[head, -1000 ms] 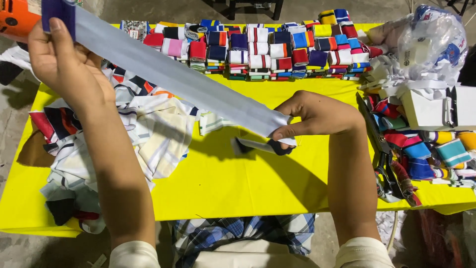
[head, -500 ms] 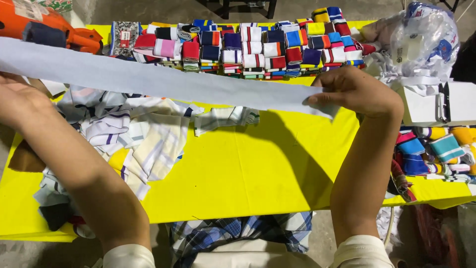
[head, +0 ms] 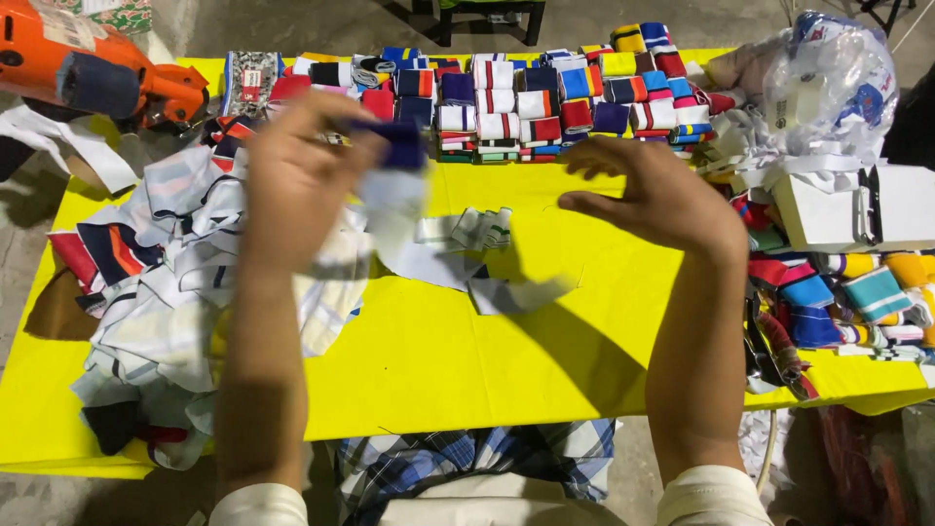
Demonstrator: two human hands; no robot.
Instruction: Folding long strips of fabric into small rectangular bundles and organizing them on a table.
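My left hand (head: 297,170) is raised over the yellow table (head: 438,360) and blurred by motion. It grips a pale grey fabric strip (head: 409,229) with a dark blue end, which hangs down and trails onto the table. My right hand (head: 653,195) hovers to the right with fingers spread, holding nothing, just above the strip's loose end (head: 516,292). A small folded striped piece (head: 482,229) lies between the hands.
A heap of striped fabric pieces (head: 166,292) covers the table's left side. Rows of folded coloured fabric rolls (head: 516,97) line the far edge. An orange tool (head: 88,73) sits far left. A plastic bag (head: 828,88), white box (head: 847,209) and more rolls (head: 857,292) fill the right.
The strip was stretched taut between both hands. Now my right hand has let go and my left hand has swung inward with the strip, which droops onto the table.
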